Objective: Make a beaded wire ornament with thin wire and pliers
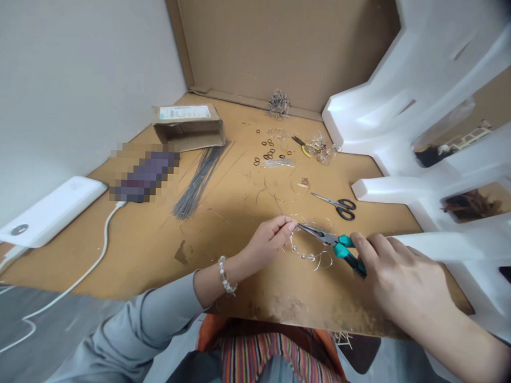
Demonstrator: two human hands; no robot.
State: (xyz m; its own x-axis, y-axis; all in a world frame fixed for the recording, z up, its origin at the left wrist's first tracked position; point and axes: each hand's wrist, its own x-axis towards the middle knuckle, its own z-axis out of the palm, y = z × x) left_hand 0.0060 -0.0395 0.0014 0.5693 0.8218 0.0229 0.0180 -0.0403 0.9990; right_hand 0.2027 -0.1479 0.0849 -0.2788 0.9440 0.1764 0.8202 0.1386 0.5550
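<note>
Left hand (267,240): fingers pinched narrow by beaded wire (311,257), contents hidden. Right hand (403,275): fingers around teal-handled pliers (330,239), grip partly covered.

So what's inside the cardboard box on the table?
The cardboard box shows shadowed brown inner walls through its open side; its top covers the deeper part, so that cannot be seen.

White power bank (53,211) at left, white cable (106,236) running from a pixelated dark device (149,176), open cardboard box (186,113) far left, white molded structure (367,114) at right
</note>
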